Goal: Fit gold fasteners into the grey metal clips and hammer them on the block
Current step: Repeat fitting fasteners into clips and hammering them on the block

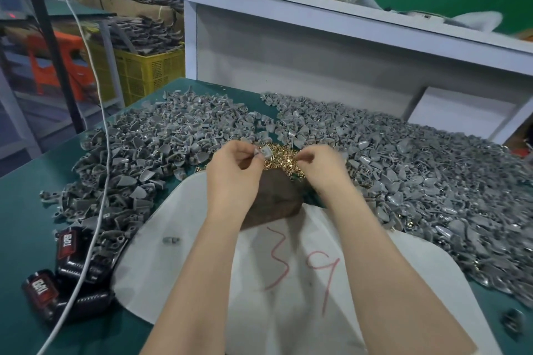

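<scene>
Grey clip [264,151] is pinched between the thumb and fingertips of the left hand [233,173]. It's held up just over the far end of the brown block [271,199], which reads as presenting it for loading.

Right hand [320,170] has its fingers curled tight together at the edge of the gold fasteners [284,160]. Can't tell if a fastener is actually between the fingertips, too small and blurred.

The fastener pile sits right behind the block, probably so pick, fit and strike are all one short reach.

The block lies near centre on a white sheet [178,268] with red marks. Loose clip heaps [138,153] flank it left and right, the right one bigger, and both crowd up to the sheet's edges.

Open room is only the sheet around the forearms and the bare green table [26,210] near left. White cable [101,181] runs across the left heap toward the near edge, so I'd keep any swing clear of it. No hammer in view, so my guess is we're at the fitting step, with striking still to come.
</scene>
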